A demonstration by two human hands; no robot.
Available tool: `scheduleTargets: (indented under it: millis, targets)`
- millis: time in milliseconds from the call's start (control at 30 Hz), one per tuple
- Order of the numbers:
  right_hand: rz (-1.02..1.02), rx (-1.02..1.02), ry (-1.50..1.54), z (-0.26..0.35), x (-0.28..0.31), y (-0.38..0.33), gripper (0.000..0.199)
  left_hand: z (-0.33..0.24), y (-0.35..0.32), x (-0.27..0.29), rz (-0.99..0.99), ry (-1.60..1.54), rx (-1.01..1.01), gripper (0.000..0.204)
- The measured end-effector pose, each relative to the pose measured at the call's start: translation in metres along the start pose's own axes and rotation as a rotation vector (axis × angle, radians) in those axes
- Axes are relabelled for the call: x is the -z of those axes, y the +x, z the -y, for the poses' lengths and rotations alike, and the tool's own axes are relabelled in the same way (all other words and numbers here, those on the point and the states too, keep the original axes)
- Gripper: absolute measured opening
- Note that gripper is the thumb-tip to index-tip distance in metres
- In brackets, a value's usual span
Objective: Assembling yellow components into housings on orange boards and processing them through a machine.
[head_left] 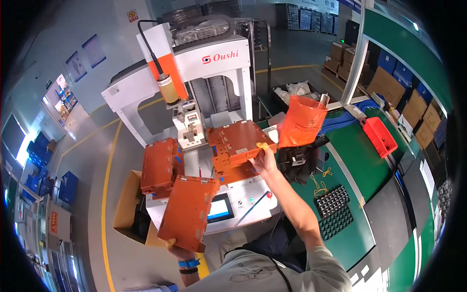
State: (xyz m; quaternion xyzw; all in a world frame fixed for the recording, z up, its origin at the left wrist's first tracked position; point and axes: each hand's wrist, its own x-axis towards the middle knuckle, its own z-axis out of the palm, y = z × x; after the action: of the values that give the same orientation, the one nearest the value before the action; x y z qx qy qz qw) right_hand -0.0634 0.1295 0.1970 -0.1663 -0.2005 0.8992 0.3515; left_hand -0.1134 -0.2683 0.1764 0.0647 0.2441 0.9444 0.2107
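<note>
My left hand (pixel 179 250) grips the lower end of a flat orange-brown fixture plate (pixel 187 211), which is tilted up in front of the machine. A blue band and a dark band circle that wrist. My right hand (pixel 265 160), with yellow covers on its fingertips, is closed on the near right corner of an orange-brown fixture block (pixel 238 138) at the machine's right side. Another orange-brown fixture (pixel 159 165) stands on the left of the machine bed, partly behind the held plate. Between these fixtures is the white machine head (pixel 188 126).
The white-and-orange gantry machine (pixel 224 58) rises ahead, with a screen (pixel 220 208) on its front panel. A cardboard box (pixel 127 207) is at left. On the green bench (pixel 350 168) at right are black trays (pixel 333 199), a red bin (pixel 379 136) and an orange bag (pixel 302 121).
</note>
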Motion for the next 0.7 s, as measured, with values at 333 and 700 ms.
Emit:
scheduleTargets:
  millis: [333, 700]
  targets:
    - [0.043, 0.001, 0.037, -0.076, 0.011, 0.011, 0.042, 0.003, 0.021, 0.016, -0.047, -0.027, 0.093, 0.078]
    - [-0.288, -0.160, -0.429, -0.071, -0.013, 0.021, 0.048, -0.004, 0.039, 0.016, -0.072, 0.067, 0.083, 0.072]
